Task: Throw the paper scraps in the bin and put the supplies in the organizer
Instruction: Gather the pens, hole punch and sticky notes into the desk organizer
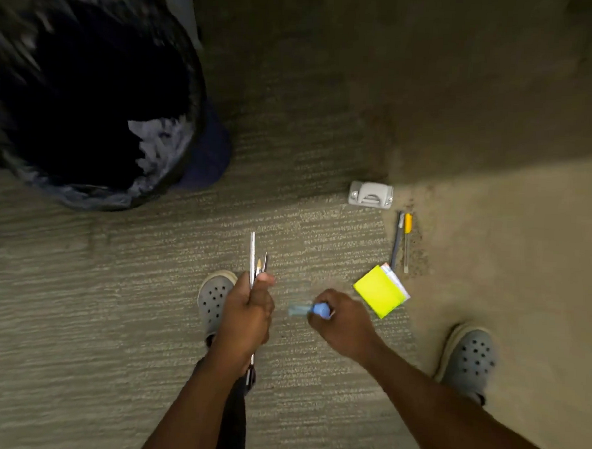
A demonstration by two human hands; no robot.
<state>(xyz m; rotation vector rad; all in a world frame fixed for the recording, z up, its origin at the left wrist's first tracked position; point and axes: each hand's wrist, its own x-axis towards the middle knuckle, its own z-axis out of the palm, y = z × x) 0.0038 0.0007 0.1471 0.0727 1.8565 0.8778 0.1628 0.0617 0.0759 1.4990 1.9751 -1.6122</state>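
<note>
Above the carpet (147, 285), left hand (249, 311) keeps a closed grip on pens (253, 256) — right hand (344, 321) pinches a blue marker (319, 309).

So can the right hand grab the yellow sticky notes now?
Probably not yet. The right hand already pinches a blue marker, so its fingers are busy. The sticky notes lie uncovered on the carpet just beyond it.
</note>
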